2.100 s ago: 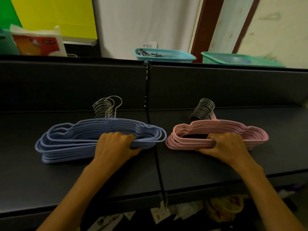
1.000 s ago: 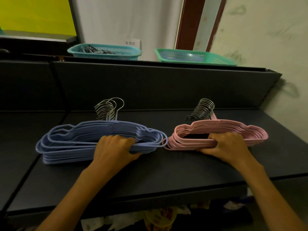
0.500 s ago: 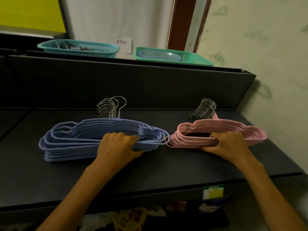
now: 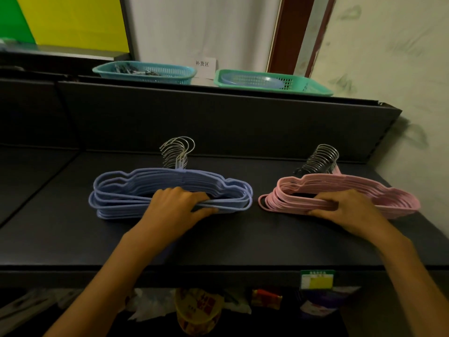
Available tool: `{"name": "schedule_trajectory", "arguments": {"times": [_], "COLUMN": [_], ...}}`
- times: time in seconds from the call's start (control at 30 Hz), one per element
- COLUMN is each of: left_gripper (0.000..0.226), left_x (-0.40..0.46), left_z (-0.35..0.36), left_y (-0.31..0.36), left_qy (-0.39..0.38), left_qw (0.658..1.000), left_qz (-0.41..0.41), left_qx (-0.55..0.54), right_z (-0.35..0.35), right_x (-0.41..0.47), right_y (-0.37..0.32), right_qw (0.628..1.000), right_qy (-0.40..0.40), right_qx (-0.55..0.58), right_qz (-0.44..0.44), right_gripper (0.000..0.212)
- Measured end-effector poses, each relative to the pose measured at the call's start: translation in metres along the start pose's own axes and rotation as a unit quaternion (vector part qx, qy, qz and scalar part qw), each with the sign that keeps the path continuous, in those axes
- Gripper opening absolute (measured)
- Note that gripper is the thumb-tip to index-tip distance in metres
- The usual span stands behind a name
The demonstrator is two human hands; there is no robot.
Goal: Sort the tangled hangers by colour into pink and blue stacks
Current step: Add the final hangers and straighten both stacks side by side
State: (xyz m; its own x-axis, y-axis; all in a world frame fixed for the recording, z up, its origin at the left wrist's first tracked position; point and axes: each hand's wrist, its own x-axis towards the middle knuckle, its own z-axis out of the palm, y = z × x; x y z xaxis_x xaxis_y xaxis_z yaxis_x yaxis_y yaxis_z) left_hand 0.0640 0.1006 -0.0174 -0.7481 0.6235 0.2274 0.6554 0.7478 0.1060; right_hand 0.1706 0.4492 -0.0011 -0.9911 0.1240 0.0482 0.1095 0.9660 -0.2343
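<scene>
Two stacks of hangers lie flat on a dark shelf [image 4: 230,242], metal hooks pointing to the back. The blue stack [image 4: 116,190] is on the left and the pink stack [image 4: 393,198] on the right, with a small gap between them. My left hand [image 4: 175,207] grips the front bars of the blue stack near its middle, fingers curled over them and thumb below. My right hand [image 4: 349,210] grips the front bars of the pink stack the same way.
A dark back panel [image 4: 218,122] rises behind the stacks. On top of it stand a teal basket [image 4: 145,72] with metal clips and a green basket [image 4: 272,82]. A wall closes the right side. A price tag [image 4: 317,279] hangs on the shelf's front edge, packaged goods below.
Both hands keep their grip on the stacks. A gap has opened between the blue and pink stacks, which touched before. My view has swung right, then back a little.
</scene>
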Motion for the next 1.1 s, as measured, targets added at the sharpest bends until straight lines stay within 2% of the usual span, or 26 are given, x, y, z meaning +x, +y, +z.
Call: {"name": "schedule_trajectory", "arguments": {"times": [0.2, 0.4, 0.5, 0.7, 0.93, 1.1], "left_gripper": [0.034, 0.039, 0.045, 0.033, 0.03, 0.024], "left_x": [0.005, 0.01, 0.008, 0.011, 0.017, 0.022], "left_z": [-0.006, -0.008, -0.006, -0.003, -0.002, 0.001], "left_y": [-0.006, -0.011, -0.011, -0.015, -0.015, -0.01], "left_qy": [-0.06, -0.079, -0.09, -0.063, -0.068, -0.065], "left_qw": [0.998, 0.996, 0.996, 0.996, 0.994, 0.994], "left_qz": [-0.03, -0.034, -0.014, 0.047, 0.072, 0.076], "left_qx": [-0.013, -0.031, 0.012, 0.034, 0.041, 0.042], "right_z": [-0.006, -0.008, -0.008, -0.002, -0.006, -0.01], "right_x": [0.003, 0.002, -0.001, 0.0, -0.001, -0.002], "right_y": [-0.006, -0.008, -0.007, -0.009, -0.007, 0.001], "right_qw": [0.998, 0.998, 0.999, 0.992, 0.994, 0.992], "right_qy": [-0.023, -0.021, -0.025, -0.022, -0.035, -0.034], "right_qx": [0.052, 0.062, -0.005, -0.102, -0.083, -0.1], "right_qz": [0.003, 0.017, 0.03, 0.068, 0.066, 0.065], "right_gripper": [0.021, 0.019, 0.018, 0.011, 0.003, 0.011]}}
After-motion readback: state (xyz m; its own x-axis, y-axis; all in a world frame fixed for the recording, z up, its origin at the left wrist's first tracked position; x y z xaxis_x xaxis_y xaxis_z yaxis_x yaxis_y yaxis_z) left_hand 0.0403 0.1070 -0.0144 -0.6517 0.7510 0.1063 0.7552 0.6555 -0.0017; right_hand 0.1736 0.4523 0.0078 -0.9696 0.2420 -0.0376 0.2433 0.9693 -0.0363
